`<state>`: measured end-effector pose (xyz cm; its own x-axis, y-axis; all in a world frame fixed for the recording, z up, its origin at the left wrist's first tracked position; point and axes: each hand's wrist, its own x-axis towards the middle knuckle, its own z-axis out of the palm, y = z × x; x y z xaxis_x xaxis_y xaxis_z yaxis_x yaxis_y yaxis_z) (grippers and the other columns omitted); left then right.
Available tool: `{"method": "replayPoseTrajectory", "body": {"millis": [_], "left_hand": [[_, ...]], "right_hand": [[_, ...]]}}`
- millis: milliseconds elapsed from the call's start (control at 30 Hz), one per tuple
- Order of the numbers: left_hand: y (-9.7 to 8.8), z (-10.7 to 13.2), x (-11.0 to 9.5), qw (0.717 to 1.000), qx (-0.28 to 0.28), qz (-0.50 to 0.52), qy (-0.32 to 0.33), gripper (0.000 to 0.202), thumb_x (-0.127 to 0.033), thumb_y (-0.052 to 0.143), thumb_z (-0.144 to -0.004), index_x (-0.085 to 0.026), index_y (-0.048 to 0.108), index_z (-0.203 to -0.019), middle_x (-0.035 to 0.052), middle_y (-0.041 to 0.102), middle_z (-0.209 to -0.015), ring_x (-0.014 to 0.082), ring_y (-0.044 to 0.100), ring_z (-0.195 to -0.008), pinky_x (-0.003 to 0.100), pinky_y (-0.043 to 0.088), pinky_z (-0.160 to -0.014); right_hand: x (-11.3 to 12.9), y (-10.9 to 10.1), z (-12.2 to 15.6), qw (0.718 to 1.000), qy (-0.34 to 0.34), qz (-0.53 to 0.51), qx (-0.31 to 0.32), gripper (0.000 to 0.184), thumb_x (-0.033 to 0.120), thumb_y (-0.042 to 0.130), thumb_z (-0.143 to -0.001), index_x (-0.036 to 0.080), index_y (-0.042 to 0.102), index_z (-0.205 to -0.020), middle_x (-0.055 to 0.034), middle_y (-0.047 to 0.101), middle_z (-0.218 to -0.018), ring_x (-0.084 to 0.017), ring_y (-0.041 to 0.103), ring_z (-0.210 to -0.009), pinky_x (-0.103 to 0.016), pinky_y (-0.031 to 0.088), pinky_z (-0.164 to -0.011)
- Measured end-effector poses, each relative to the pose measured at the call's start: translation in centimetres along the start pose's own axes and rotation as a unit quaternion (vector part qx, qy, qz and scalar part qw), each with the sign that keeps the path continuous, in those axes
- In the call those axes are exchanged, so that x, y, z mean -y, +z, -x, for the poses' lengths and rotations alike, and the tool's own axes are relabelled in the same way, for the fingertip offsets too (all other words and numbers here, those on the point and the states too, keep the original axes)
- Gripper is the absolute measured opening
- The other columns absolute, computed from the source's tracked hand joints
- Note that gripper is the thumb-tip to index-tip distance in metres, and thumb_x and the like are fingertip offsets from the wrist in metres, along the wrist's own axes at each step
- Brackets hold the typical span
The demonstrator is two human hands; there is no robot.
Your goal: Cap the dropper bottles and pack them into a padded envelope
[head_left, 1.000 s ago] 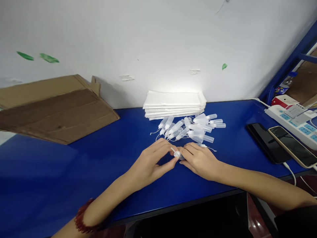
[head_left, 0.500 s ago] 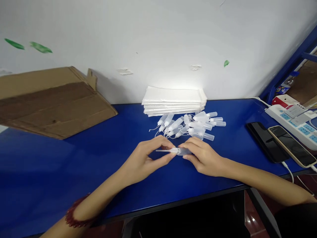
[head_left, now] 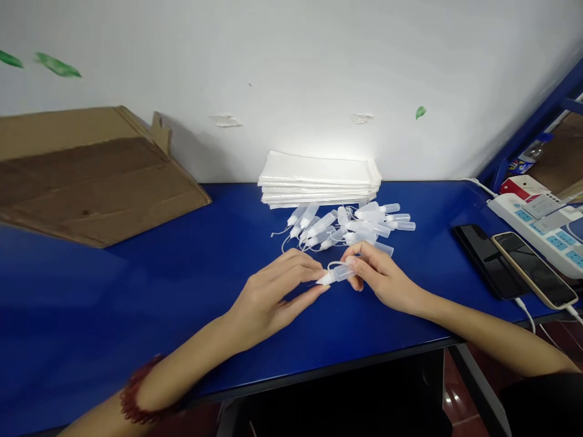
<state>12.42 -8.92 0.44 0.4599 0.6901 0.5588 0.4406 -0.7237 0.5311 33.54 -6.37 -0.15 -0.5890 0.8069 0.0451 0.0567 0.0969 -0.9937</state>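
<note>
A small translucent squeeze bottle point(head_left: 341, 272) with a white pointed tip lies sideways between my two hands, above the front part of the table. My left hand point(head_left: 277, 297) pinches its white tip end between thumb and fingers. The body's other end is in the grip of my right hand point(head_left: 380, 276), thumb on top. A thin white strap curves from the tip collar back toward my right thumb. Just beyond my hands is a loose pile of similar squeeze bottles point(head_left: 321, 226), several with thin curled straps.
A stack of white flat packets point(head_left: 319, 173) lies against the wall. On the left, a brown cardboard box point(head_left: 95, 182) leans on the blue table point(head_left: 182, 285). At right are a black phone point(head_left: 487, 258), a light-cased phone point(head_left: 532, 267) and a power strip point(head_left: 542, 224) with cables.
The bottle in my hands has turned, so its curved strap now shows above it. My right hand has shifted its grip toward the body's far end. The view has moved slightly.
</note>
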Motion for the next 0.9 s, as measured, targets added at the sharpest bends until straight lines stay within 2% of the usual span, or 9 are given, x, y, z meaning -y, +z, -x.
{"method": "replayPoseTrajectory", "body": {"millis": [100,200,267,333,433,600,700,800,900], "left_hand": [[-0.1,0.0,-0.1,0.998,0.003,0.05,-0.05,0.006,-0.024,0.063,-0.088,-0.021,0.067,-0.091,0.0035,0.073,-0.083,0.0175,0.068,-0.078,0.03,0.056,-0.071],[-0.4,-0.2,-0.4,0.982,0.023,0.113,-0.152,0.013,-0.032,0.063,-0.087,-0.02,0.069,-0.086,0.0028,0.073,-0.08,0.016,0.068,-0.071,0.026,0.055,-0.065],[-0.7,-0.4,-0.6,0.966,0.057,0.138,-0.212,0.023,-0.037,0.059,-0.089,-0.019,0.07,-0.082,0.0024,0.072,-0.076,0.0157,0.067,-0.066,0.024,0.053,-0.059],[-0.8,-0.5,-0.8,0.958,0.096,0.14,-0.231,0.03,-0.04,0.054,-0.091,-0.019,0.07,-0.078,0.0015,0.071,-0.071,0.0153,0.066,-0.063,0.023,0.051,-0.055],[-0.6,-0.5,-1.0,0.975,0.086,0.089,-0.185,0.024,-0.034,0.054,-0.091,-0.018,0.069,-0.081,0.0009,0.071,-0.073,0.0139,0.064,-0.062,0.022,0.05,-0.057],[-0.2,-0.2,-1.0,0.993,0.031,0.028,-0.109,0.015,-0.026,0.055,-0.091,-0.017,0.067,-0.086,0.0007,0.07,-0.075,0.0114,0.062,-0.061,0.02,0.048,-0.059],[-0.1,0.0,-0.9,0.996,0.023,0.013,-0.089,0.014,-0.024,0.055,-0.091,-0.017,0.066,-0.086,0.0004,0.069,-0.073,0.0111,0.061,-0.06,0.02,0.048,-0.058],[0.3,0.1,-0.7,0.999,0.013,-0.032,-0.032,0.01,-0.02,0.055,-0.091,-0.017,0.064,-0.089,0.0007,0.066,-0.071,0.0114,0.059,-0.061,0.021,0.048,-0.06],[0.7,0.3,-0.5,0.998,0.01,-0.055,0.042,0.008,-0.018,0.055,-0.091,-0.016,0.062,-0.093,0.0022,0.065,-0.073,0.0116,0.058,-0.062,0.022,0.048,-0.06]], "right_hand": [[0.1,0.1,0.2,0.999,-0.027,0.028,-0.012,0.015,0.035,0.045,-0.096,0.02,0.046,-0.098,0.0049,0.054,-0.066,-0.011,0.053,-0.06,-0.025,0.044,-0.061],[0.3,0.1,0.5,0.993,-0.084,0.079,-0.021,0.012,0.032,0.043,-0.097,0.021,0.046,-0.099,0.0033,0.057,-0.07,-0.011,0.055,-0.063,-0.025,0.044,-0.061],[0.5,0.0,0.6,0.98,-0.137,0.14,-0.028,0.009,0.028,0.043,-0.097,0.02,0.047,-0.099,0.0016,0.058,-0.075,-0.012,0.056,-0.066,-0.025,0.045,-0.062],[0.5,-0.2,0.6,0.955,-0.201,0.215,-0.027,0.008,0.025,0.042,-0.097,0.02,0.048,-0.1,-0.0014,0.06,-0.082,-0.013,0.057,-0.071,-0.026,0.046,-0.065],[0.3,-0.4,0.6,0.916,-0.263,0.304,-0.018,0.008,0.023,0.04,-0.099,0.02,0.047,-0.101,-0.0058,0.062,-0.091,-0.017,0.058,-0.08,-0.029,0.048,-0.069],[0.4,-0.7,0.4,0.888,-0.278,0.365,-0.014,0.011,0.021,0.039,-0.1,0.019,0.045,-0.109,-0.0092,0.062,-0.099,-0.02,0.058,-0.087,-0.031,0.05,-0.07],[0.3,-0.6,0.3,0.853,-0.295,0.43,0.004,0.017,0.017,0.035,-0.099,0.017,0.044,-0.113,-0.0115,0.062,-0.098,-0.022,0.055,-0.087,-0.036,0.05,-0.073],[-0.1,-0.2,0.3,0.823,-0.311,0.475,0.031,0.024,0.01,0.03,-0.096,0.012,0.043,-0.116,-0.0138,0.061,-0.097,-0.022,0.053,-0.085,-0.038,0.05,-0.074],[-0.6,0.4,0.4,0.804,-0.337,0.49,0.017,0.024,0.02,0.034,-0.096,0.008,0.043,-0.115,-0.0142,0.059,-0.096,-0.022,0.051,-0.082,-0.036,0.05,-0.07]]}}
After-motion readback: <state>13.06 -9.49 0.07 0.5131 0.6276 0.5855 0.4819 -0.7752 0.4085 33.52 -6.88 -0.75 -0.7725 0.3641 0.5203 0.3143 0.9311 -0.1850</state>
